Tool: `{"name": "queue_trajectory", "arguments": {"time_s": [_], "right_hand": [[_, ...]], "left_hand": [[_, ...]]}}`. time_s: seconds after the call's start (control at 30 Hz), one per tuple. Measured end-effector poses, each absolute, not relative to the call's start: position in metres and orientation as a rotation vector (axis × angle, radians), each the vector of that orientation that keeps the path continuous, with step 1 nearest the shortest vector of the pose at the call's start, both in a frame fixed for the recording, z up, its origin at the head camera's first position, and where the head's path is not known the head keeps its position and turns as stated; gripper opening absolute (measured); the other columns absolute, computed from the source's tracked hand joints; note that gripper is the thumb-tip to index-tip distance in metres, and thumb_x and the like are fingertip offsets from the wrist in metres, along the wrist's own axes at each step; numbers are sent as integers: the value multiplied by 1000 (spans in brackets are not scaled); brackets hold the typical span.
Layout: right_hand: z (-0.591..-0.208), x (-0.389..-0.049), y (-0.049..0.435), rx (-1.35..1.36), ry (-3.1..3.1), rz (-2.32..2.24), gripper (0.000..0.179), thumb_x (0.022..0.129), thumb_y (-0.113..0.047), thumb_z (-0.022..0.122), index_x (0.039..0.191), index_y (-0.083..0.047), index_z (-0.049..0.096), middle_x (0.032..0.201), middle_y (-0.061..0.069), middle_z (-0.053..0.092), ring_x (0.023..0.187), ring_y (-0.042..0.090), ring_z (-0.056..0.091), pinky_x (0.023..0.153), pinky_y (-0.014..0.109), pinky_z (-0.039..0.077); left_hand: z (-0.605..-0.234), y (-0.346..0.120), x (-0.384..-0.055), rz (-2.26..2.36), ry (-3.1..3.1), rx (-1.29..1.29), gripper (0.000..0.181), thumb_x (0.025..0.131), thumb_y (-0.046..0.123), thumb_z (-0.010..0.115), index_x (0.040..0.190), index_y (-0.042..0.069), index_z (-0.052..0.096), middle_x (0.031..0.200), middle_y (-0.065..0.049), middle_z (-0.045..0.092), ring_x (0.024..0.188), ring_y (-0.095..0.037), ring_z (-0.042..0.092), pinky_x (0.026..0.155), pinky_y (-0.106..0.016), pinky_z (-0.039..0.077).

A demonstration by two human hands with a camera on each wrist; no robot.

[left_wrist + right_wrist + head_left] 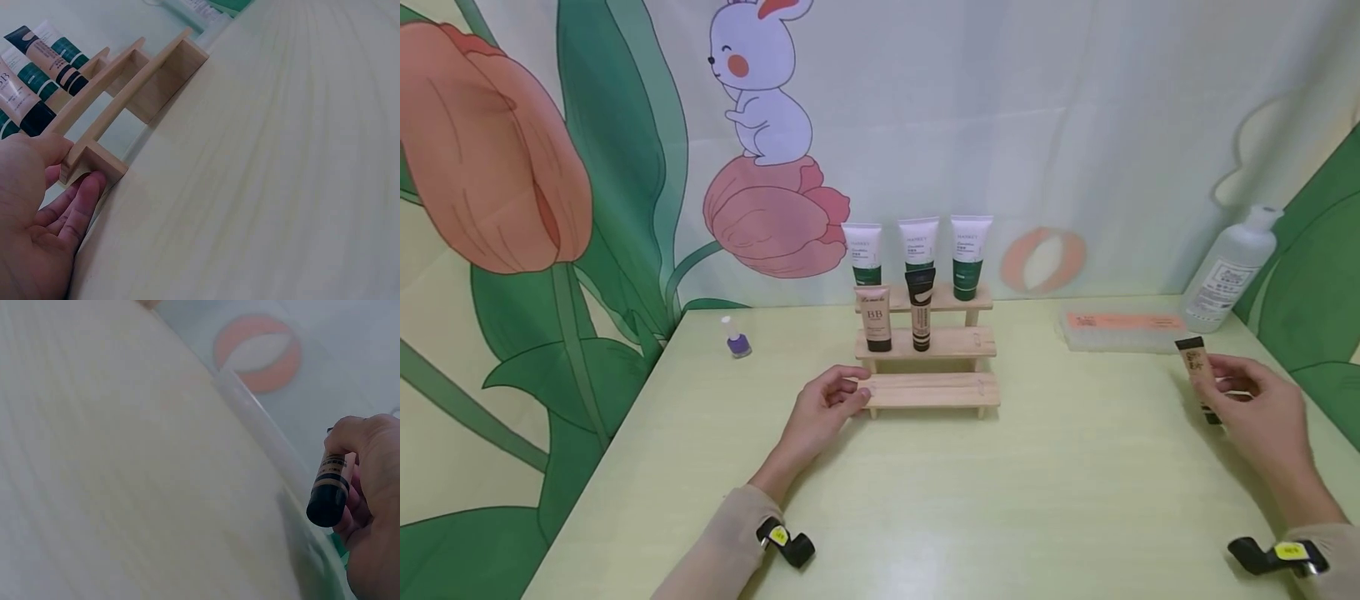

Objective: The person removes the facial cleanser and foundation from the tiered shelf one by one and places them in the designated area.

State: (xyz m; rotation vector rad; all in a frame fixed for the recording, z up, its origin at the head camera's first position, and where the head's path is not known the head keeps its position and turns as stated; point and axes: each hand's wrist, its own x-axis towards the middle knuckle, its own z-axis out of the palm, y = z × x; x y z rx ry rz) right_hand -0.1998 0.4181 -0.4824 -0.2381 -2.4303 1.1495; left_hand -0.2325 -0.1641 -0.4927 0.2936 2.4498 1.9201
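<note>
A three-step wooden display stand (932, 392) stands near the middle of the table. My left hand (817, 410) pinches the left end of its lowest step, thumb above and fingers beneath in the left wrist view. At the right, my right hand (1262, 412) holds a tan cosmetic tube (1195, 360) upright above the table, its black cap (327, 506) pointing down. A pink BB cream tube (876, 317) and a black-and-tan tube (921, 312) stand on the middle step. White-and-green tubes (972, 258) line the top step.
A small purple nail polish bottle (739, 342) stands at the back left. A flat translucent box (1120, 333) with an orange label lies at the back right, beside a tall clear bottle (1228, 271). Behind the table (970, 500) hangs a printed curtain (940, 125).
</note>
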Motion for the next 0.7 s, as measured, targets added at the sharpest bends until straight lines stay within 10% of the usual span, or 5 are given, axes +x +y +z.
{"name": "queue_trajectory", "arguments": {"time_s": [0.7], "right_hand": [[-504,-204,417,-188,-2550,984,47,104,-31,81,138,0,74,96,-22,62,80,-11,55,66,6,47]], "left_hand": [[-494,-165,-233,1909,2464,287,25,107,17,78,132,17,77,108,-11,76,91,-24,74,76,-26,61]]}}
